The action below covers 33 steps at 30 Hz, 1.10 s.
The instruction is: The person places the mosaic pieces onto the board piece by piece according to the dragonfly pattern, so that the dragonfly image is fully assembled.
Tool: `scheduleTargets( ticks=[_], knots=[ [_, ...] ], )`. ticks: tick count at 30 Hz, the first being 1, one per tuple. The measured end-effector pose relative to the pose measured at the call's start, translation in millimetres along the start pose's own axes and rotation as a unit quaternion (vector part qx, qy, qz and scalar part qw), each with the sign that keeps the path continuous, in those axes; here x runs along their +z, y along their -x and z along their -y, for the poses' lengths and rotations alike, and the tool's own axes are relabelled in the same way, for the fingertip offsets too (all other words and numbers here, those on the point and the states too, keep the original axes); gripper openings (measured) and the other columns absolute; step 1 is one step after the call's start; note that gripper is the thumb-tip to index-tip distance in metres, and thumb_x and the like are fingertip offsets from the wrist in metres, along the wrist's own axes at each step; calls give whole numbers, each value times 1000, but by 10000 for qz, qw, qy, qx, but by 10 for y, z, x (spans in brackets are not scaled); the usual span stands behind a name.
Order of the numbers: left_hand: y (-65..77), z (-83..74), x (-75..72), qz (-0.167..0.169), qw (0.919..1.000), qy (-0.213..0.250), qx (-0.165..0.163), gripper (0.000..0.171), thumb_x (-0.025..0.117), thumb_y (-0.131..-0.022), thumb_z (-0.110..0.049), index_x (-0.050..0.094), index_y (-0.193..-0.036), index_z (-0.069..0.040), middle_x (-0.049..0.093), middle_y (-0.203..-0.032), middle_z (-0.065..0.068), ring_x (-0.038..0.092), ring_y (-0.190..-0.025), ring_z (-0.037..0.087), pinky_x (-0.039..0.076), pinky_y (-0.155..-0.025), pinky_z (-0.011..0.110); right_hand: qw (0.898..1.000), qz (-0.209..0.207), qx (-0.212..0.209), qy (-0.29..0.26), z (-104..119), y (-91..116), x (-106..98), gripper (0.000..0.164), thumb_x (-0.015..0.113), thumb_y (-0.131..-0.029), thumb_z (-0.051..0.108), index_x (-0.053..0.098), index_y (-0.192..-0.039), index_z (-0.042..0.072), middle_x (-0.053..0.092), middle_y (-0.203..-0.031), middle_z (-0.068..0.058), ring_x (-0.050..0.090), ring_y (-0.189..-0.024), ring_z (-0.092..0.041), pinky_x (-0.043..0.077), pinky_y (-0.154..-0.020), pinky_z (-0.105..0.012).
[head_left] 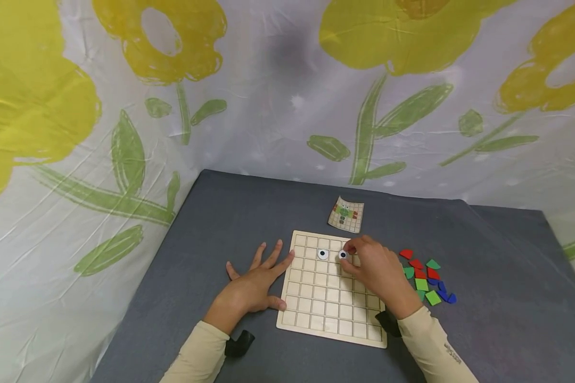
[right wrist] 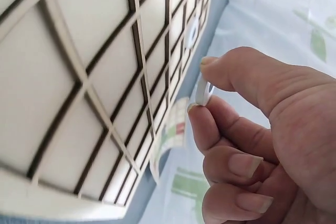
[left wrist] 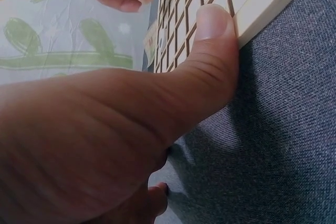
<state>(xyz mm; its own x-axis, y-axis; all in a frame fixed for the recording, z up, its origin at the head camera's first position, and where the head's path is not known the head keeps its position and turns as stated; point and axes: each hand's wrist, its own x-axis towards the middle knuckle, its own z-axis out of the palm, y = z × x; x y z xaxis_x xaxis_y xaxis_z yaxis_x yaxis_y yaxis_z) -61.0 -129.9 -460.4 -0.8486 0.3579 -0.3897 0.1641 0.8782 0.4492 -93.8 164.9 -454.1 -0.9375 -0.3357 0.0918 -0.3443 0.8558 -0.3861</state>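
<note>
My right hand [head_left: 376, 271] pinches a round white eye piece [head_left: 343, 255] with a black pupil between thumb and index finger, close over the upper part of the wooden grid board [head_left: 330, 334]. In the right wrist view the eye piece [right wrist: 203, 91] is seen edge-on between the fingertips. A second eye piece [head_left: 322, 254] lies flat on the board a little to the left. Spread fingers mark my left hand [head_left: 251, 287]; its thumb [left wrist: 212, 30] rests on the board's left edge, and another fingertip touches that edge higher up.
A curled pattern card [head_left: 346, 215] with a coloured figure on a grid lies behind the board. To the right are loose pieces: several red [head_left: 406, 254], green [head_left: 421, 284] and blue [head_left: 452, 298] ones. A grey cloth covers the table [head_left: 249, 207], and a flower-print curtain [head_left: 278, 106] hangs behind it.
</note>
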Motion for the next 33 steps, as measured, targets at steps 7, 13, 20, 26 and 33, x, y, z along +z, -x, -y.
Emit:
scheduleTargets(
  ticks=[7,13,20,26,33],
  knots=[
    [-2,1,10,-26,10000,-24,-7,116,90,-77,-41,20,-170,-39,-1,-178,-6,-9,-164,32,-9,-102,94,9997,257,27,34,58,-82,80,21,83,-93,27,77,-104,11,68,-100,-2,65,-69,-11,52,-55,-30],
    [0,1,9,-20,10000,-28,-23,115,90,-77,-41,21,-169,-39,-1,-178,-7,-9,-164,31,-8,-103,94,9994,305,128,84,64,-118,132,22,85,-92,29,78,-104,12,69,-98,-1,67,-72,-14,54,-58,-32],
    [10,5,0,26,10000,-8,-46,115,90,-77,-41,21,-169,-40,-1,-178,-7,-10,-164,31,-9,-103,94,9990,389,201,35,67,-129,164,26,87,-90,29,78,-107,11,68,-98,1,68,-76,-16,58,-64,-37],
    [11,1,2,30,10000,-26,-51,115,90,-78,-41,21,-169,-40,-2,-178,-7,-10,-164,31,-8,-102,94,9995,252,54,186,57,-136,183,26,89,-88,29,79,-105,12,68,-94,1,67,-72,-15,57,-61,-35],
    [4,-7,1,15,10000,-20,-58,115,90,-78,-40,21,-169,-40,-1,-178,-7,-10,-164,31,-8,-103,94,9996,140,-13,246,56,-139,180,25,90,-87,28,79,-102,12,68,-91,2,67,-71,-15,58,-60,-35]
  ],
)
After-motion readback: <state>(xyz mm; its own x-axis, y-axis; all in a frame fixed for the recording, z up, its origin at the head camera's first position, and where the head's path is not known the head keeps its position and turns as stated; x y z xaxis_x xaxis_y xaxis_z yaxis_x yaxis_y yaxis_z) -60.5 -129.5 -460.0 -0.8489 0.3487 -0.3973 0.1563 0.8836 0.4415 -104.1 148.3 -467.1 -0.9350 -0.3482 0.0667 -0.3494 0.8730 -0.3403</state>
